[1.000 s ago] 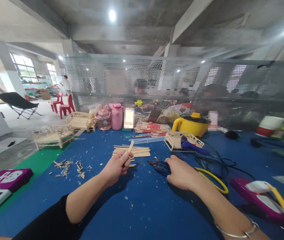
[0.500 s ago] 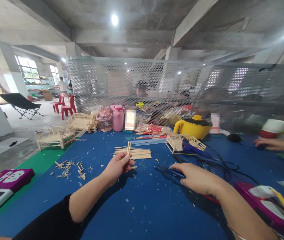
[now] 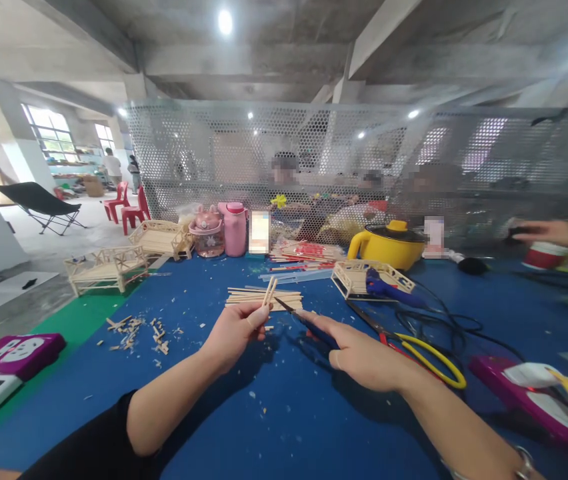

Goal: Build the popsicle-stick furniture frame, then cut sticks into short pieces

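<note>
My left hand (image 3: 239,330) pinches a couple of thin wooden sticks (image 3: 270,291) upright between thumb and fingers, over the middle of the blue table. My right hand (image 3: 364,350) is closed around dark, pointed pliers (image 3: 320,329) with blue handles. Their tip points left, close to the sticks; whether it touches them I cannot tell. Behind my left hand lies a row of loose wooden sticks (image 3: 291,297). Scissors with yellow and red handles (image 3: 437,360) rest beyond my right forearm.
Stick-built frames (image 3: 109,267) stand at left; another stick tray (image 3: 349,283) holds a blue glue gun (image 3: 389,290). Cut scraps (image 3: 129,333) lie left. A yellow pot (image 3: 389,247), pink bottle (image 3: 235,230) and perforated screen (image 3: 204,153) are behind. Another person's hand (image 3: 554,233) is at right.
My right hand has lifted the pliers off the table and brought their tip left towards the sticks. The sticks in my left hand have shifted slightly right. The other person's hand has risen.
</note>
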Demonstrator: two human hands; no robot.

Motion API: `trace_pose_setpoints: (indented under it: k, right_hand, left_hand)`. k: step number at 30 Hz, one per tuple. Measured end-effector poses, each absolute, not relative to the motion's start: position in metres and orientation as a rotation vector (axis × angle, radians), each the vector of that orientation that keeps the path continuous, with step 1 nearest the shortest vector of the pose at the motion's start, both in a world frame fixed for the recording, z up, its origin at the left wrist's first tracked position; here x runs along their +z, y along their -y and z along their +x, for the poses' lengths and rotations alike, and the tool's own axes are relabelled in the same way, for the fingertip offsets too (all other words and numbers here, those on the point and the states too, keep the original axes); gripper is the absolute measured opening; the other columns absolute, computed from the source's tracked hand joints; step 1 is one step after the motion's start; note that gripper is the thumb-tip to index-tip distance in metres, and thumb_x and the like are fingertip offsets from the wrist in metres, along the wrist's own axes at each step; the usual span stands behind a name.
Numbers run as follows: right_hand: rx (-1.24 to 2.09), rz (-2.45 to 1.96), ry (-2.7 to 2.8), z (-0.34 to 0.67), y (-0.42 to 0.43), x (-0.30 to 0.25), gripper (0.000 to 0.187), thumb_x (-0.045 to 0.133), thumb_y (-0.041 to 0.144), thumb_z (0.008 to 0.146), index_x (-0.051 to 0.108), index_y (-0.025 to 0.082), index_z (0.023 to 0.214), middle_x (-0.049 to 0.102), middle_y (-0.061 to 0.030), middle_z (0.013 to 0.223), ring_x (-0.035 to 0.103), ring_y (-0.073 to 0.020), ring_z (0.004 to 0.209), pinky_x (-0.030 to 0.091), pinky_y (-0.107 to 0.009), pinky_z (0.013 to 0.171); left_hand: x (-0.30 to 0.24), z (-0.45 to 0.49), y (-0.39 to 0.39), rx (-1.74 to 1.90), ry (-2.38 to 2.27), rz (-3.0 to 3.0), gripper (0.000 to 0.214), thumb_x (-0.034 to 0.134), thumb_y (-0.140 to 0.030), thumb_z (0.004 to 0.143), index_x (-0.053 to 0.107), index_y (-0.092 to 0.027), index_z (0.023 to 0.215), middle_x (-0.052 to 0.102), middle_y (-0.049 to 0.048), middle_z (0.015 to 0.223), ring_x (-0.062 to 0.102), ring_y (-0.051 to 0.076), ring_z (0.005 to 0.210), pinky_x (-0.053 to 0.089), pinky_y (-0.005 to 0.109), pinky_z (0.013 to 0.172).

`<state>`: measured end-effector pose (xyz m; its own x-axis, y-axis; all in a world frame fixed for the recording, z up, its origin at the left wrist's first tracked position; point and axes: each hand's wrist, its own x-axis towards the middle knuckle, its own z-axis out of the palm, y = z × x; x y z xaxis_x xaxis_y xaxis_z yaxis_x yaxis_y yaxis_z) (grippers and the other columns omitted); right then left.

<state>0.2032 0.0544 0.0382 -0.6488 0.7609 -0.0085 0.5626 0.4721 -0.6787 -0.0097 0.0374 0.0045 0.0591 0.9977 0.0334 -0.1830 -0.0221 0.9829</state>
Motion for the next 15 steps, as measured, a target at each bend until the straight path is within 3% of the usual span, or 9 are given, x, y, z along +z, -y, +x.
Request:
trace_pose_setpoints:
  k: [7,15]
  right_hand:
    - [0.895,-1.157,2.482,0.2015,-0.0551,0.0346,0.081,0.041,0.006,0.056,0.036,0.021,0.136,0.036,-0.0016,0.141,0.030,-0.0210,0.130,0.018,-0.041,0.109]
    - [1.009,-1.050,2.416,0.2015,-0.0568,0.0298,0.080,0.041,0.004,0.057,0.037,0.023,0.135,0.037,-0.0003,0.141,0.034,-0.0201,0.128,0.023,-0.039,0.108]
  left_hand:
    - [0.0039,-0.0100,-0.0351,1.191,-0.954,1.216,0.036,0.060,-0.048,0.073,0.064,-0.013,0.077,0.040,-0.0050,0.053,0.038,0.004,0.046,0.033,0.017,0.047]
    - [0.0056,-0.0069,-0.0325,1.155,-0.979,1.176,0.033,0.064,-0.046,0.069,0.063,-0.013,0.070,0.043,-0.0045,0.052,0.041,0.005,0.046,0.036,0.019,0.047]
